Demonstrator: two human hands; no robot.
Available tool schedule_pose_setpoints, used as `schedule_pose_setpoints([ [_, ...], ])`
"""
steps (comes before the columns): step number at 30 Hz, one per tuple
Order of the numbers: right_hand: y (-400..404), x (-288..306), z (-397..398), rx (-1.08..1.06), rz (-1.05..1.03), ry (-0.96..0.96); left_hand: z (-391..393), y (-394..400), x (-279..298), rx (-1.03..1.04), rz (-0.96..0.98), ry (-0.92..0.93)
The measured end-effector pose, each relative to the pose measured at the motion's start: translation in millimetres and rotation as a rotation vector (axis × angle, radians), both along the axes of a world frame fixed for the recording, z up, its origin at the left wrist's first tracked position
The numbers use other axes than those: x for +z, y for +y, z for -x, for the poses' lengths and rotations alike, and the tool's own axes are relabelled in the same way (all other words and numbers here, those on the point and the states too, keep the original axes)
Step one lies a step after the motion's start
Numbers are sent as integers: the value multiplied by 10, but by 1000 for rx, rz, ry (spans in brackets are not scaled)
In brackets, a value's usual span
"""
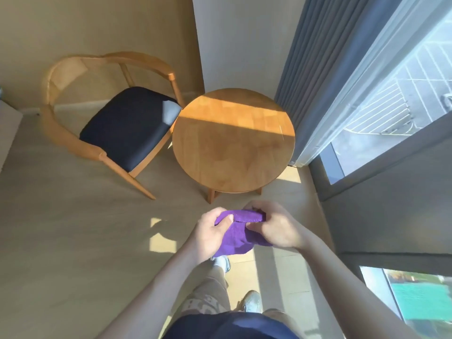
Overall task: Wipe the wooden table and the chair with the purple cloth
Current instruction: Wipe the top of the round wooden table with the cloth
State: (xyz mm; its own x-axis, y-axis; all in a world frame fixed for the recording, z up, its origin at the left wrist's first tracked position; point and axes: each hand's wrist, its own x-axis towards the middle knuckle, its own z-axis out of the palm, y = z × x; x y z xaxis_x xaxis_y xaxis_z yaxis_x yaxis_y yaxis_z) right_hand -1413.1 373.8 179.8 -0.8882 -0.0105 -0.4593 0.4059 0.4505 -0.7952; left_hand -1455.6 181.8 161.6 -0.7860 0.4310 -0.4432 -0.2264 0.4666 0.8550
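Pale smooth flooring (73,228) lay beneath a soft, bunched purple cloth (236,237), which was gripped in the air by the left hand (210,231) and pinched by the right hand (276,228), short of the furniture. Beyond it stood a round wooden table (233,140), glossy and sunlit, untouched. Just beside it was set a curved-back wooden chair (107,111) with a dark padded seat.

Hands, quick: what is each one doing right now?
Left hand: fingers and thumb grip the purple cloth.
Right hand: also grips the purple cloth, on its other side.
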Motion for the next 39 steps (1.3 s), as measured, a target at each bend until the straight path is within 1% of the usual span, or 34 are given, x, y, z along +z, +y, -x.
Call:
schedule_pose_setpoints([
  [4,176,-128,475,-73,-6,-71,573,275,-179,-29,63,-114],
  [8,443,-133,990,-43,-116,-51,1097,560,-231,-138,52,-144],
  [11,750,-112,1424,-66,-188,-11,1575,836,-192,-180,47,-98],
  [13,974,-94,1724,-115,-230,56,1896,1037,-134,-207,22,-47],
  [14,1080,-89,1876,-162,-236,98,2039,1126,-101,-207,15,-12],
  [17,1332,-157,2264,-373,-238,199,2368,1338,-97,-122,-5,73],
  [19,1443,-317,2402,-433,-272,225,2486,1420,-174,-113,77,134],
  [22,1534,-643,2368,-323,-303,151,2490,1459,-398,-140,229,152],
  [27,1596,-1239,1823,-67,-228,-91,2094,1507,-969,-131,460,31],
  [30,1736,-1574,1465,41,-216,-218,1841,1591,-1335,-108,539,-58],
  [33,1946,-1879,1303,119,-233,-264,1649,1718,-1720,-74,555,-108],
  [36,2157,-2167,1400,86,-265,-211,1647,1854,-2090,-41,525,-11],
  [39,2261,-2435,1765,19,-284,-89,1868,1926,-2428,14,507,201],
])
